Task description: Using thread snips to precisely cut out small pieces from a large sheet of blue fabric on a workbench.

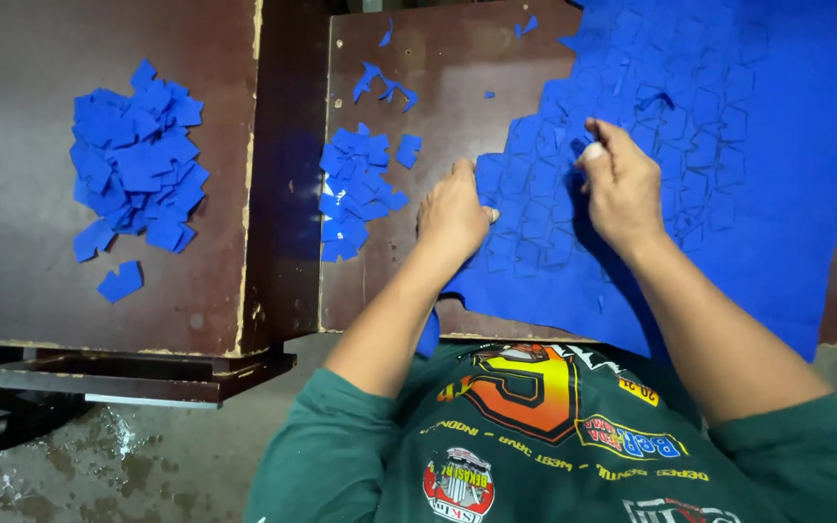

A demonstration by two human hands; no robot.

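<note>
A large blue fabric sheet [728,145], scored into many small cut shapes, lies over the right side of a dark brown table [438,77]. My left hand [452,213] presses on the sheet's ragged left edge, thumb against the blue cloth. My right hand [620,184] pinches a small blue piece in the sheet near its upper middle, fingers closed on the cloth. A pile of loose blue cut pieces [356,189] lies just left of my left hand.
A second, larger pile of blue pieces [133,160] lies on a separate brown board [12,271] at the left, with a dark gap between the two boards. A few blue scraps [385,89] lie near the far edge. Below is a wet concrete floor [147,465].
</note>
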